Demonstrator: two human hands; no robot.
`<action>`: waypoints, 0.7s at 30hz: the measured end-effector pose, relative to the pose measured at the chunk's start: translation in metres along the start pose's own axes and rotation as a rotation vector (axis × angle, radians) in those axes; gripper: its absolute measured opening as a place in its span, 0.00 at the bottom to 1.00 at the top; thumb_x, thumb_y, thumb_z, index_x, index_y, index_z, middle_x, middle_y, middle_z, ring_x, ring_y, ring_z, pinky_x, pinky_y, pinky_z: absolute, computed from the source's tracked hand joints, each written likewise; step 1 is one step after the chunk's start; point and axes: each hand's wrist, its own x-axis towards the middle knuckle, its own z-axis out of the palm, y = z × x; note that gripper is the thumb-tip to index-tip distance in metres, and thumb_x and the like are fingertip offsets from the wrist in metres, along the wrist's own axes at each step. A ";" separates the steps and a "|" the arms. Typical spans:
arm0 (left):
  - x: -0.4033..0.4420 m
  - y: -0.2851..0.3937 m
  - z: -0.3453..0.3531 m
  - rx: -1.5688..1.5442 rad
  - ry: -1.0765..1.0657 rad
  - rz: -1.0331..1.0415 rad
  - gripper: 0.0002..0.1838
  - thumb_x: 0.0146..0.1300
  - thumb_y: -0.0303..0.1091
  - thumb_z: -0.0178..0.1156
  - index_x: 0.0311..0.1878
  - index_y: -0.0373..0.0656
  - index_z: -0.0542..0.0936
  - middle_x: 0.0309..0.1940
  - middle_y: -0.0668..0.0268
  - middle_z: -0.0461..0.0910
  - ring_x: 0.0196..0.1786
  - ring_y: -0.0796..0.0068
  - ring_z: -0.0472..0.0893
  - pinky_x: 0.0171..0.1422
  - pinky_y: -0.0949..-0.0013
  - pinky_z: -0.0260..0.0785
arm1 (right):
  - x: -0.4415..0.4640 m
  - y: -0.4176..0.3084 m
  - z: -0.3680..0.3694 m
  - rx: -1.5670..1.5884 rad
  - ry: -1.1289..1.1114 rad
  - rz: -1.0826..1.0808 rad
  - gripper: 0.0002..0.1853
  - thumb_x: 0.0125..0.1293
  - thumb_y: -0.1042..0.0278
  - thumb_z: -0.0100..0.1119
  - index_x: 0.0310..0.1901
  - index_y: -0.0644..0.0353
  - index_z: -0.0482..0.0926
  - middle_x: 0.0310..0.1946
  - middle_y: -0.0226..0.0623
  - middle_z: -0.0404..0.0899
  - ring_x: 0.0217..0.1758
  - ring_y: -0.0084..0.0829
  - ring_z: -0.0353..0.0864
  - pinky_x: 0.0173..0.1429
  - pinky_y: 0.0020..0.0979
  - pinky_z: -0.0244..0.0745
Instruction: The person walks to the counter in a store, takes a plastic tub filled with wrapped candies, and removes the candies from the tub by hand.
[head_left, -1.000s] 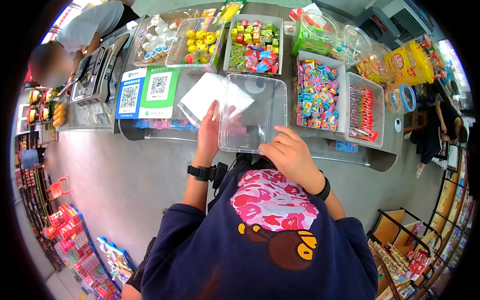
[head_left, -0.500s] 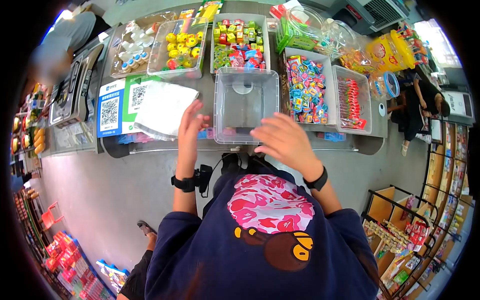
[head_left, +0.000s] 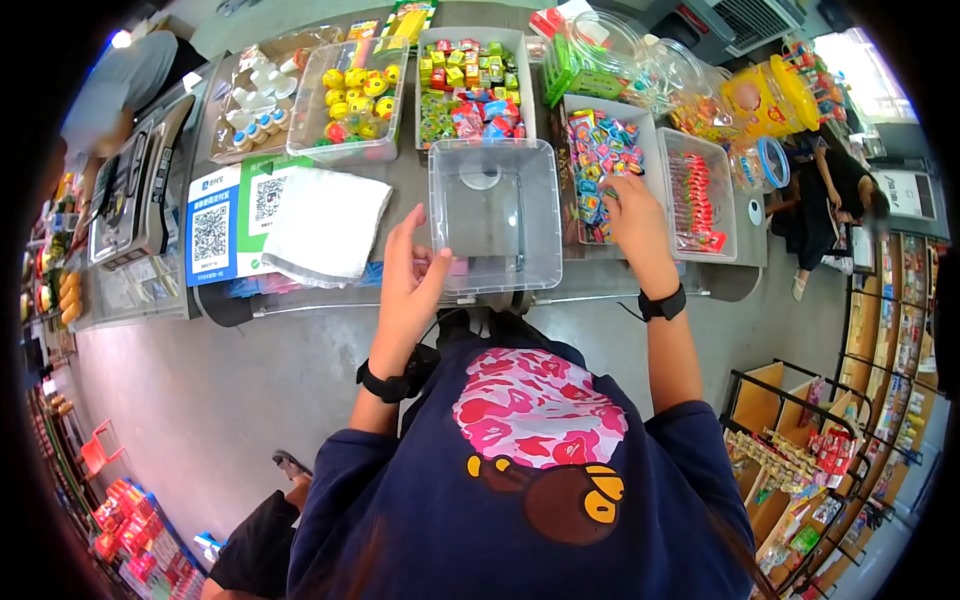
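A clear plastic bin (head_left: 497, 215) with bare walls stands at the counter's front edge. My left hand (head_left: 408, 270) is at its left wall, thumb apart from the fingers and close to the rim; whether it touches cannot be made out. To the right, a white box holds many small blue and red wrapped candies (head_left: 597, 150). My right hand (head_left: 638, 222) is over the front of that box, its fingers bent together down at the candies. What lies between those fingertips is hidden. A folded white cloth (head_left: 328, 225) lies left of my left hand.
Behind the bin stands a white box of mixed sweets (head_left: 470, 70); left of it, a tub of yellow balls (head_left: 360, 100). A tub of red-wrapped sticks (head_left: 695, 200) is at right. Payment code signs (head_left: 212, 235) stand at left. Another person (head_left: 830, 200) is at far right.
My right hand has moved from over the clear bin to the candy box on the right. My left hand has shifted slightly right and down, closer to the bin's left wall.
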 end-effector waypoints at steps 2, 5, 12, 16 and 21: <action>-0.003 0.011 -0.001 0.049 0.036 0.040 0.31 0.66 0.27 0.59 0.72 0.41 0.63 0.64 0.62 0.67 0.42 0.80 0.73 0.44 0.76 0.69 | 0.000 -0.001 0.000 -0.114 0.001 0.005 0.15 0.62 0.78 0.57 0.52 0.62 0.74 0.43 0.48 0.80 0.47 0.49 0.79 0.49 0.43 0.74; -0.005 0.016 -0.002 0.105 0.054 0.084 0.31 0.65 0.26 0.59 0.71 0.40 0.63 0.64 0.62 0.67 0.41 0.81 0.73 0.43 0.77 0.69 | 0.004 -0.007 -0.007 -0.164 0.071 -0.108 0.13 0.62 0.78 0.56 0.49 0.64 0.75 0.44 0.49 0.79 0.47 0.49 0.79 0.50 0.44 0.73; 0.016 -0.006 -0.031 0.922 0.392 0.351 0.21 0.63 0.34 0.60 0.60 0.46 0.77 0.60 0.51 0.71 0.59 0.53 0.72 0.64 0.55 0.64 | 0.013 -0.084 -0.048 0.428 -0.109 -0.079 0.09 0.67 0.78 0.54 0.47 0.61 0.78 0.45 0.44 0.75 0.42 0.42 0.81 0.48 0.38 0.75; 0.023 -0.039 -0.045 1.157 0.421 0.276 0.22 0.58 0.35 0.63 0.57 0.49 0.79 0.55 0.53 0.74 0.56 0.48 0.71 0.59 0.51 0.66 | 0.022 -0.106 -0.036 0.608 -0.358 -0.170 0.11 0.64 0.81 0.52 0.46 0.64 0.78 0.41 0.44 0.78 0.34 0.36 0.83 0.42 0.32 0.78; 0.035 -0.064 -0.049 1.042 0.334 0.314 0.19 0.58 0.31 0.61 0.55 0.44 0.80 0.45 0.57 0.77 0.46 0.57 0.76 0.50 0.57 0.71 | 0.052 -0.100 -0.003 0.507 -0.492 -0.313 0.11 0.67 0.79 0.48 0.46 0.68 0.78 0.35 0.43 0.83 0.36 0.32 0.85 0.42 0.32 0.79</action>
